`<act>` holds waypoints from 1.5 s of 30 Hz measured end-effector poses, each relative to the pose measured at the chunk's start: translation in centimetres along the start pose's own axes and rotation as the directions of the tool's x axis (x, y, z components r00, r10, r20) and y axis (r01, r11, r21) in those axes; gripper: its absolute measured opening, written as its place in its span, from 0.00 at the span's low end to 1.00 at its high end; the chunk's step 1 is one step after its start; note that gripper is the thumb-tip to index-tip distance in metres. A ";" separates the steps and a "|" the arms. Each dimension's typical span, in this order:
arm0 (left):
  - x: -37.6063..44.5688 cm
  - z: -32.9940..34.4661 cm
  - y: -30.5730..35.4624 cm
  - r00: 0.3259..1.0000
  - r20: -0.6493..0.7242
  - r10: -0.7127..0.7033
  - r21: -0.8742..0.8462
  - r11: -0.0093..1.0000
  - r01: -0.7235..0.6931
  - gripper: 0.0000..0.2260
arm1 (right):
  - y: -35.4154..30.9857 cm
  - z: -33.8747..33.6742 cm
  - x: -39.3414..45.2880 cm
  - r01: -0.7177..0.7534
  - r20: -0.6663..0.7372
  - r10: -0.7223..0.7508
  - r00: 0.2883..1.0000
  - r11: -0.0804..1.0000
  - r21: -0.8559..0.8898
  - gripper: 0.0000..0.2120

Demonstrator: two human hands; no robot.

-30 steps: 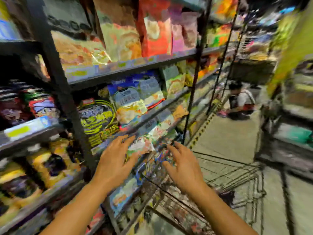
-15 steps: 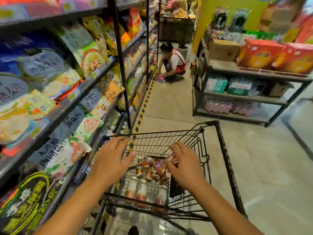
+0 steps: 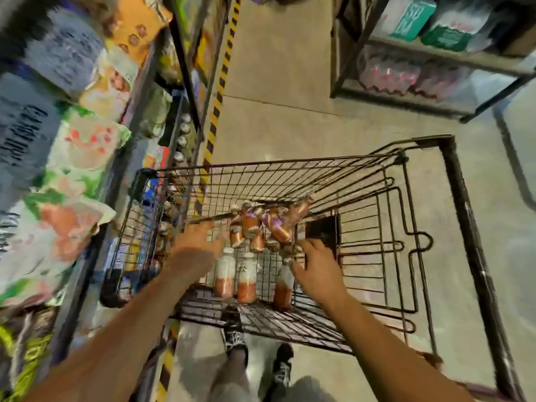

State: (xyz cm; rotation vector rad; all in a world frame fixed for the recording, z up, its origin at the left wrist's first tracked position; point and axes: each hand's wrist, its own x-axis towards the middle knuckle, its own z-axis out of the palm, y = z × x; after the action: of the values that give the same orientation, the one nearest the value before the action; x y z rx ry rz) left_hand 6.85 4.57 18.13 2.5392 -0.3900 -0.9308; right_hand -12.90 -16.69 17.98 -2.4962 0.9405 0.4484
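Observation:
A black wire shopping cart (image 3: pixel 452 204) stands in the aisle right below me. Several bottles with orange contents (image 3: pixel 246 281) lie in its near part, with smaller copper-coloured bottles (image 3: pixel 269 224) just beyond them. My left hand (image 3: pixel 194 250) hovers over the cart's left side, fingers spread, holding nothing. My right hand (image 3: pixel 317 268) hangs over the cart's middle beside the bottles, fingers loosely bent and empty. Neither hand plainly touches a bottle.
Shelves packed with snack bags (image 3: pixel 72 146) run close along the cart's left side. A yellow-black floor stripe (image 3: pixel 216 111) follows them. A metal rack with boxes and bottle packs (image 3: pixel 420 62) stands at the far right. My feet (image 3: pixel 258 358) are behind the cart.
The view has swung from the shelf to the aisle and then down onto the cart. Both hands stayed out in front, empty, and now hang over the cart's bottles.

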 end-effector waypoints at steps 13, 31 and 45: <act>9.7 13.8 -8.8 0.911 0.282 -0.300 0.033 0.952 0.303 0.31 | 1.6 13.2 7.7 -0.221 0.191 0.182 0.965 0.953 0.209 0.22; 14.6 21.3 -11.0 0.878 0.322 -0.353 0.153 0.935 0.320 0.37 | 0.8 15.1 21.8 -0.053 -0.013 0.051 0.999 0.966 -0.252 0.27; 9.3 11.6 -9.5 0.952 0.133 -0.275 -0.261 0.917 0.301 0.27 | -1.1 10.9 16.0 0.036 -0.055 -0.024 0.998 0.973 0.228 0.22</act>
State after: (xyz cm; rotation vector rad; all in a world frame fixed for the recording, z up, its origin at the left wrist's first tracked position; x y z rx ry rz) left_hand 7.20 6.09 0.56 2.3336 0.0931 -1.1269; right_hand -2.29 -19.16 1.93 -2.3190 0.9166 0.2502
